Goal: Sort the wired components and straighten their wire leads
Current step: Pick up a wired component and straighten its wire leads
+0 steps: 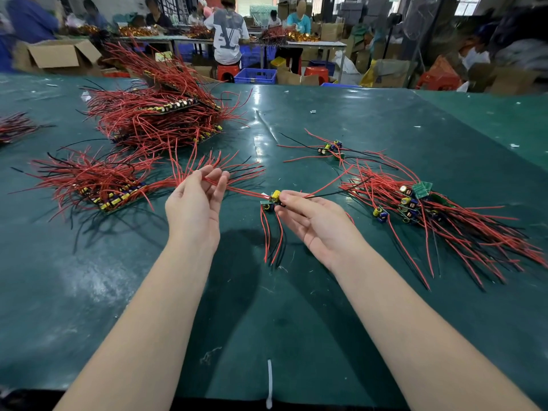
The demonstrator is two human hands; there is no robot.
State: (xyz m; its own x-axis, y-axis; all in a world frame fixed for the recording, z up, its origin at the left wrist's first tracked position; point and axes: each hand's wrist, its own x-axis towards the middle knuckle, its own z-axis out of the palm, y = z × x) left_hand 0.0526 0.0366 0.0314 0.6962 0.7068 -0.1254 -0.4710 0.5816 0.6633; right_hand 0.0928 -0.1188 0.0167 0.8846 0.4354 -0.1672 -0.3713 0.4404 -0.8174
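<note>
My right hand (311, 216) pinches a small wired component (274, 198), a green board with a yellow part, above the green table (296, 307). Red leads (246, 191) run from it leftward to my left hand (194, 203), whose loosely curled fingers hold them. More red and black leads (272, 235) hang down from the component. Another red lead and a black one stretch right from my right fingers.
Aligned components with red wires lie at left (98, 185). A big stacked heap (157, 111) sits behind them. A loose pile (421, 212) lies at right and a few components (330, 148) behind. A white cable tie (269, 384) lies near the front edge. People work at far tables.
</note>
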